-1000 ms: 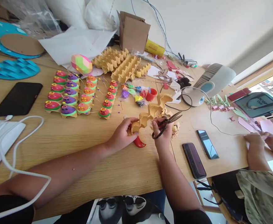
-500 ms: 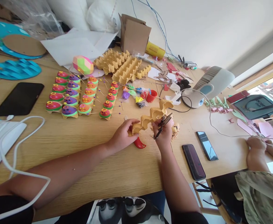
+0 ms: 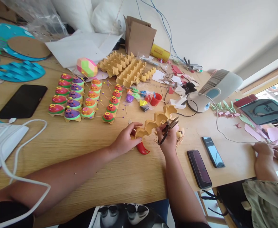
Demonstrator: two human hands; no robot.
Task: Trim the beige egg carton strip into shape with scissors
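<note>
My left hand (image 3: 123, 139) pinches the near end of a yellow-brown egg carton strip (image 3: 150, 124), wavy along its edge and slanting up to the right. My right hand (image 3: 168, 142) is closed around small dark scissors (image 3: 170, 126), whose blades point up and to the right. Its thumb is at the strip's lower edge. Under the strip lies a red curved object (image 3: 143, 148), partly hidden by my left hand. Carton crumbs (image 3: 180, 139) lie beyond my right hand. Rows of painted carton caterpillars (image 3: 72, 114) stand to the left.
More egg carton pieces (image 3: 130, 74) lie at the back, near a cardboard box (image 3: 140, 36). A small red cup (image 3: 156, 99), a white fan (image 3: 215, 88) and two phones (image 3: 199, 169) stand or lie rightward. Another person's hands (image 3: 263, 150) rest at the right edge. A white cable (image 3: 22, 179) crosses my left forearm.
The view has shifted slightly. Both hands keep hold of the carton strip and scissors in nearly the same pose; no clear movement of other things shows.
</note>
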